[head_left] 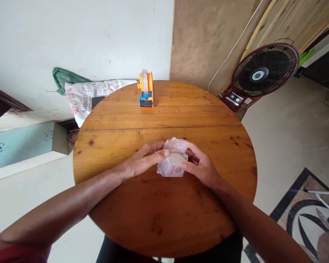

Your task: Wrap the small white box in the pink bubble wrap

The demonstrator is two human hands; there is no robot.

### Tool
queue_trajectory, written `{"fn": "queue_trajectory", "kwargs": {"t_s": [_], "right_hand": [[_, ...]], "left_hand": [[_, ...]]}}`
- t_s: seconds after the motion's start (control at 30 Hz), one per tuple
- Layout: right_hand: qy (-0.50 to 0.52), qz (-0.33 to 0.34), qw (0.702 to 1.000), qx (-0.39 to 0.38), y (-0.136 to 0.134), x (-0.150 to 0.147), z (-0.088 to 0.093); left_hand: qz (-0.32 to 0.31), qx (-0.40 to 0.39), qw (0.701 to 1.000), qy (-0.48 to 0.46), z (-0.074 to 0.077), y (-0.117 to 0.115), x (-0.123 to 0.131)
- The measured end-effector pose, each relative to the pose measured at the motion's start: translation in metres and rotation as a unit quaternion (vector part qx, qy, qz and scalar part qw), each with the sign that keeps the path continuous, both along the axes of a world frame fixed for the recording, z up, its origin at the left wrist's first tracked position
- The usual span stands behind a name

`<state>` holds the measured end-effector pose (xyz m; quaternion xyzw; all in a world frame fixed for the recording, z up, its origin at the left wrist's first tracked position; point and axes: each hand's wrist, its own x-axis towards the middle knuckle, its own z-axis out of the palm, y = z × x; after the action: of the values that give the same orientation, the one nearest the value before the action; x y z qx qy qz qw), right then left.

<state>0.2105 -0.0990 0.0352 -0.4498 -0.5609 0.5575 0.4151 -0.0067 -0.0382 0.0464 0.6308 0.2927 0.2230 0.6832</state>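
A small packet wrapped in clear plastic (174, 160), with a red mark on its near side, rests on the round wooden table (164, 215) near its middle. My left hand (144, 160) holds the packet from the left, thumb pressed on its top. My right hand (201, 166) grips it from the right, fingers curled around the plastic.
An orange and blue tape dispenser (146, 90) stands at the table's far edge. Behind the table lie a printed white sack (84, 96) and a green bag (64, 77) against the wall. A dark red floor fan (263, 71) stands to the right, a patterned rug (304, 215) lower right.
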Motion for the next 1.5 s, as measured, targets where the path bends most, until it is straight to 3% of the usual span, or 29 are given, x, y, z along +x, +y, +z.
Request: {"fn": "queue_trajectory", "kwargs": {"t_s": [0.17,0.3,0.43,0.57,0.7,1.0,1.27,1.5], "right_hand": [[-0.027,0.003,1.000,-0.005,-0.001,0.000,0.000],[-0.118,-0.021,0.991,0.056,-0.003,-0.001,-0.004],[-0.253,-0.079,0.950,0.163,-0.003,0.003,-0.006],[-0.290,-0.138,0.897,0.306,-0.004,0.008,-0.003],[-0.338,-0.104,0.850,0.390,-0.006,0.007,0.002],[-0.399,-0.030,0.842,0.360,0.000,0.003,0.000],[-0.387,-0.020,0.860,0.332,0.000,0.000,0.001],[-0.368,-0.034,0.866,0.337,-0.002,0.003,0.005]], "left_hand": [[-0.075,-0.108,0.989,-0.067,-0.001,-0.001,0.005],[-0.065,-0.145,0.985,-0.066,-0.003,-0.004,0.007],[-0.026,-0.178,0.980,-0.082,-0.006,-0.006,0.010],[0.002,-0.223,0.969,-0.109,-0.011,-0.005,0.011],[-0.010,-0.220,0.966,-0.133,-0.017,-0.004,0.011],[-0.045,-0.165,0.974,-0.149,-0.007,-0.007,0.015],[-0.049,-0.144,0.976,-0.154,-0.013,-0.009,0.015],[-0.036,-0.176,0.974,-0.138,-0.015,-0.005,0.013]]}}
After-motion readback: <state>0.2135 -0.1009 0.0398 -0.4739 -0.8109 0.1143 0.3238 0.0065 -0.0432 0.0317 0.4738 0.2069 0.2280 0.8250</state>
